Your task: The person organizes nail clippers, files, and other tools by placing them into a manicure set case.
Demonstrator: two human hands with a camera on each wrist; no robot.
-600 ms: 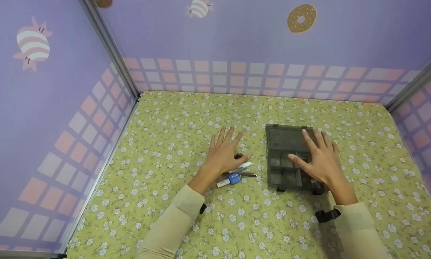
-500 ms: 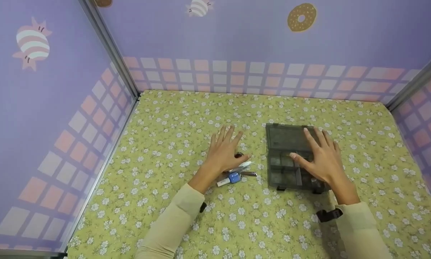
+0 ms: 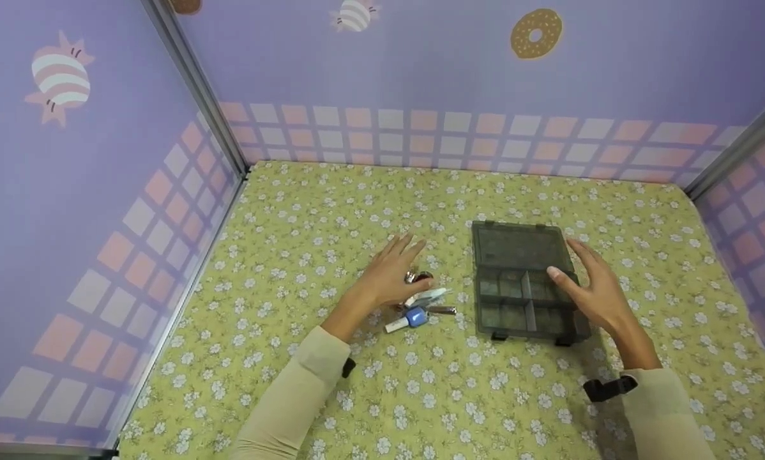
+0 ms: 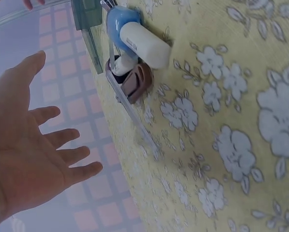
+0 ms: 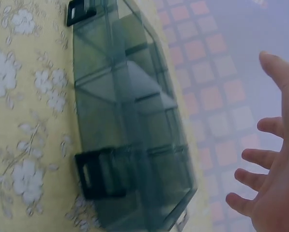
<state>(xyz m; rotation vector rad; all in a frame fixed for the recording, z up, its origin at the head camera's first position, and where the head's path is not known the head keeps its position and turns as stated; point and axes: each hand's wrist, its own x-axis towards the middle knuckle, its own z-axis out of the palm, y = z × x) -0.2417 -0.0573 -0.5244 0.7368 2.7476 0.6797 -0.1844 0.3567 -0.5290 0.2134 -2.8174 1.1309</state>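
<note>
A dark translucent compartment box (image 3: 516, 248) lies on the flowered cloth, its lid folded back away from the person. My right hand (image 3: 601, 295) hovers by its right side, fingers spread and nothing in them; the right wrist view shows a gap between that hand and the box wall (image 5: 98, 116). Farther left, my left hand (image 3: 386, 278) is held over a small pile, fingers extended. In the pile are a blue nail polish bottle (image 3: 415, 317) with a white cap, a small metal nail clipper (image 3: 442, 310) and a pale, slim item (image 3: 428, 296). A brown object (image 4: 137, 83) shows in the left wrist view.
Purple printed panels (image 3: 421, 64) stand at the back and both sides of the cloth-covered table (image 3: 331, 211). Two black latches (image 3: 564, 342) stick out from the box's near edge. Upright dividers (image 3: 529, 303) split its tray into compartments.
My right hand has shifted right, off the box's middle, uncovering the lid and compartments. My left hand has drawn slightly left and nearer, exposing more of the pile. Box and small items stay put.
</note>
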